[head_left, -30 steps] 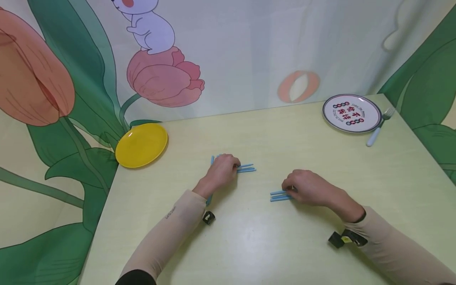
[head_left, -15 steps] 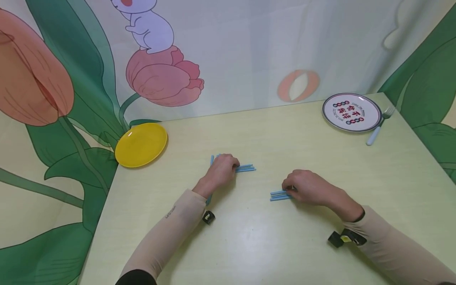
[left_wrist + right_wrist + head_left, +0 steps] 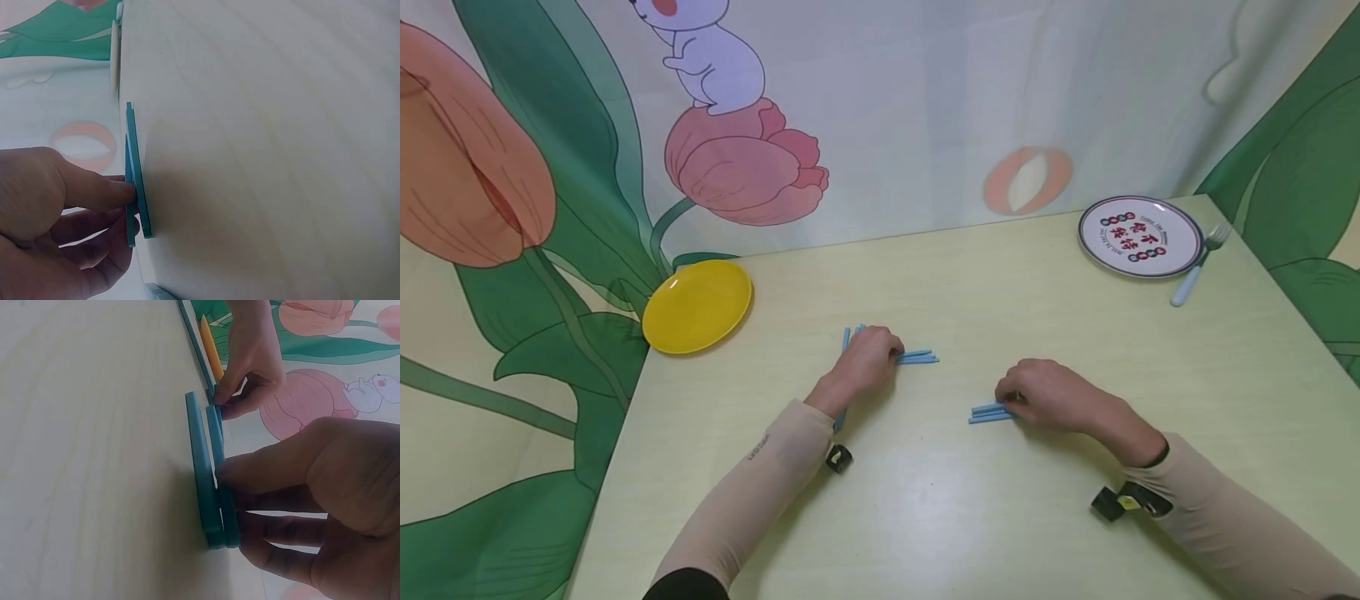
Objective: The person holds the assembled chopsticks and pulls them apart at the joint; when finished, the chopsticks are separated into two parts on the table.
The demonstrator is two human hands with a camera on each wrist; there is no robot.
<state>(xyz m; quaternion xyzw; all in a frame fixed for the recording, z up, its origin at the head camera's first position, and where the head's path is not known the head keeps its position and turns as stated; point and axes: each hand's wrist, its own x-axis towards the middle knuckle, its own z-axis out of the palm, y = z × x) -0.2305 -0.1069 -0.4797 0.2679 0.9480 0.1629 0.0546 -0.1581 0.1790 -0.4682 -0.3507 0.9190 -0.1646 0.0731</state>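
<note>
My left hand (image 3: 868, 357) pinches thin blue sticks (image 3: 919, 358) low over the table, left of centre. Thumb and fingers close on them in the left wrist view, where the sticks (image 3: 139, 169) lean slightly apart at one end. Nearer and to the right, my right hand (image 3: 1052, 396) holds another small group of blue sticks (image 3: 988, 414) by one end. The right wrist view shows its thumb and fingertips on these sticks (image 3: 200, 465), which lie side by side along the tabletop. More blue sticks (image 3: 839, 419) lie beneath my left hand and wrist, mostly hidden.
A yellow plate (image 3: 697, 307) sits at the table's left edge. At the far right is a white plate (image 3: 1138, 237) with red lettering, a fork (image 3: 1198, 267) beside it. A printed curtain (image 3: 910, 125) hangs behind the pale table (image 3: 917, 517).
The sticks in my right hand have come closer together, and those in my left hand have shifted slightly. Both hands stay nearly in place.
</note>
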